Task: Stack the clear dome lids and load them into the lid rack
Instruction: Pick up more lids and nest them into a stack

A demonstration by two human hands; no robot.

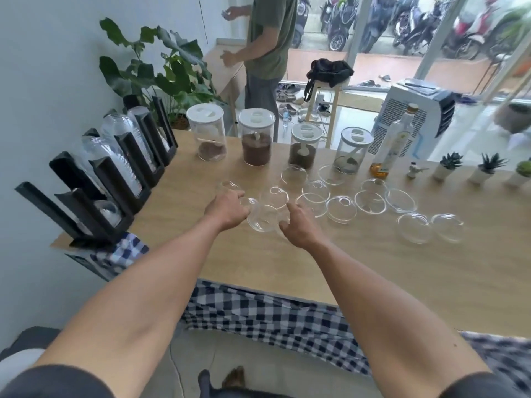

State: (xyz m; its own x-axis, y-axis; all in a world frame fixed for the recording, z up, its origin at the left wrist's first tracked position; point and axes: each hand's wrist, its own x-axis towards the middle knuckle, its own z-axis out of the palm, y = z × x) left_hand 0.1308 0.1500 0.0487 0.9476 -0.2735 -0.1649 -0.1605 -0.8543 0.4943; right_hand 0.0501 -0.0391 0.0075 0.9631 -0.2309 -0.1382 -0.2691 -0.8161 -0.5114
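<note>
Gathering step: left hand (227, 209) and right hand (298, 225), both part-open and empty, flank a lid (263, 218) right of the rack (115, 179); next, nest it.

A light wooden bench (373, 268) carries everything. Taking the black lid rack (115, 179) at its left edge as the landmark: loose clear dome lids (342, 209) lie scattered on the wood to its right, across the middle. Beyond those lids, four lidded canisters (255, 139) stand in a row along the far edge. Further right of the rack come a glass bottle (398, 142), a tiny figure (413, 169), then small potted succulents (448, 165).
</note>
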